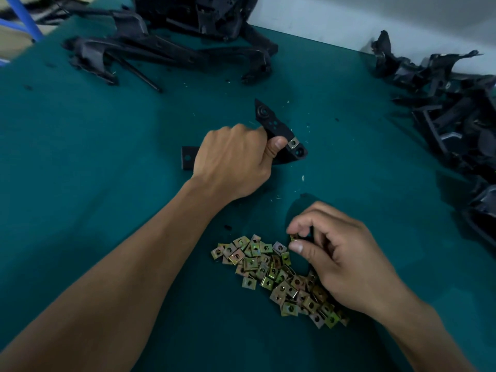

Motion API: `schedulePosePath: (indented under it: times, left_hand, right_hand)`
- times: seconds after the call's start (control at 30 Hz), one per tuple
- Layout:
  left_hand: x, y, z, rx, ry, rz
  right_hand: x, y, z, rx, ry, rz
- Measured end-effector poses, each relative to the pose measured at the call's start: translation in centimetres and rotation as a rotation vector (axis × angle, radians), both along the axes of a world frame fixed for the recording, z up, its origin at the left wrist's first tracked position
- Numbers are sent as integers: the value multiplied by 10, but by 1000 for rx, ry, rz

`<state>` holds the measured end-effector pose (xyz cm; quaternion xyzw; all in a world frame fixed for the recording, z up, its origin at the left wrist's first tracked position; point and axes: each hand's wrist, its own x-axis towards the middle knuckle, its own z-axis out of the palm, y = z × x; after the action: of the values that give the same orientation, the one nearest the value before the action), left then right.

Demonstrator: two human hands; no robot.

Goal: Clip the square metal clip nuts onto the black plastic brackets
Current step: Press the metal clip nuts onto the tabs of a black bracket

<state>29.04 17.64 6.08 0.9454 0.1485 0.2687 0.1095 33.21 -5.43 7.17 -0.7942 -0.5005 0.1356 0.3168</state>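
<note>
Head view of a teal-covered bench [80,162]. The left hand [233,162] grips a black plastic bracket [271,124] with fingers curled around its middle and the thumb pressed on its upper face; the bracket lies tilted just above the bench at centre, and 1 square metal clip nut [294,143] is already seated on its right end, just beside the thumb tip. The right hand [341,253] hovers over the near-centre pile of loose clip nuts [279,277], thumb and forefinger pinching 1 single clip nut [294,237] at the pile's upper right edge. A heap of black brackets [171,44] lies at the far left of the bench; a second heap of brackets [451,108] lies along the right edge.
</note>
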Motion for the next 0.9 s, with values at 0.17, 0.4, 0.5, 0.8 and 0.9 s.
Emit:
schedulePosePath:
  times: [0.17,0.4,0.5,0.8,0.9]
  left_hand:
    - [0,0,1,0,4,0]
    - [1,-1,0,18,4,-2]
    - [-1,-1,1,11,10,-29]
    - [-2,-3,2,57,4,-67]
    - [-1,-4,3,117,4,-75]
  right_hand:
    - [-4,6,-7,102,-190,-156]
    - [34,31,-5,568,597,-480]
    - [55,55,-5,717,721,-531]
    - [80,95,-6,788,917,-374]
    - [82,94,-5,769,988,-357]
